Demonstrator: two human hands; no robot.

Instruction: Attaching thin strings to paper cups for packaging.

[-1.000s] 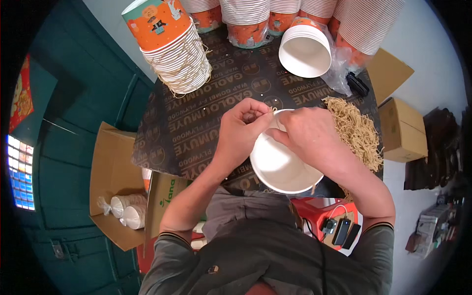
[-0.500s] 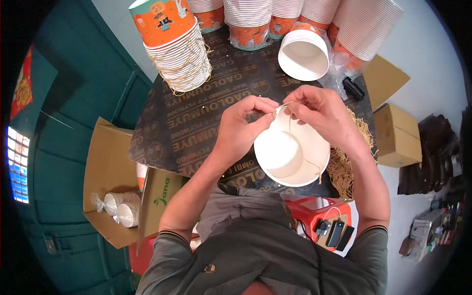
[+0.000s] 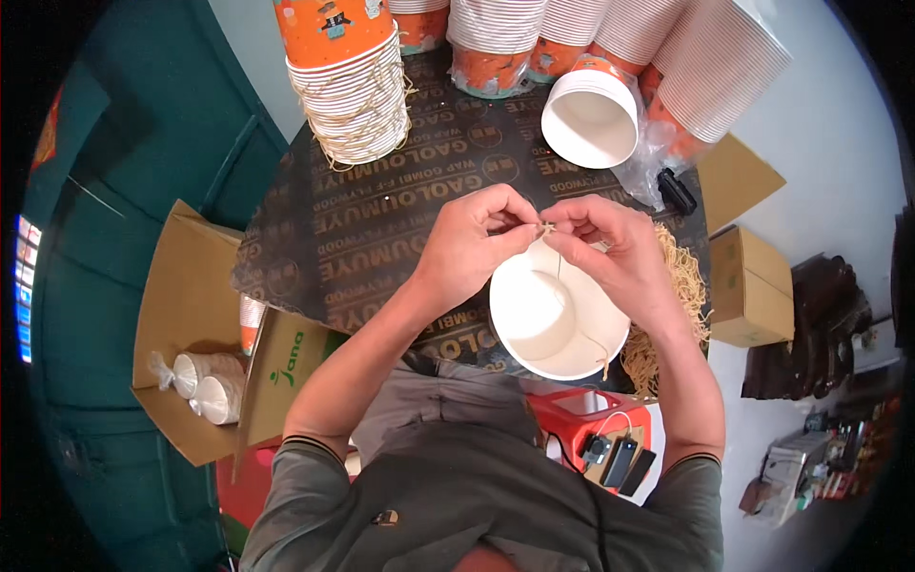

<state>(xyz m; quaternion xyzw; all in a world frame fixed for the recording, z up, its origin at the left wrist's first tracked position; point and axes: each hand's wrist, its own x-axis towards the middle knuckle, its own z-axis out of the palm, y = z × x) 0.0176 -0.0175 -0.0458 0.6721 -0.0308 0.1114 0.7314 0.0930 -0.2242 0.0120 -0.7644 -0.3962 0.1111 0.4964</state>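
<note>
Over the far rim of a white paper bucket [image 3: 581,348], both hands pinch a thin tan cord. My left hand [image 3: 477,238] grips the cord [image 3: 547,228] from the left, thumb against forefinger. From the other side, my right hand [image 3: 615,253] pinches it too, the fingertips almost meeting. The cord is bunched in a small loop or knot between them, and one strand hangs into the bucket. Another short end of cord lies over the bucket's near right side. A tangled pile of tan cords [image 3: 681,276] rests beside my right forearm.
A tall stack of orange and white paper buckets [image 3: 353,114] draped with cords stands at the far left of the dark table [image 3: 362,257]. Several wrapped stacks line the back, near a bucket on its side [image 3: 591,124]. Cardboard boxes [image 3: 753,286] flank the table.
My hands have drawn the cord into a small bunch at the fingertips and sit slightly lower. The whole view has shifted a little.
</note>
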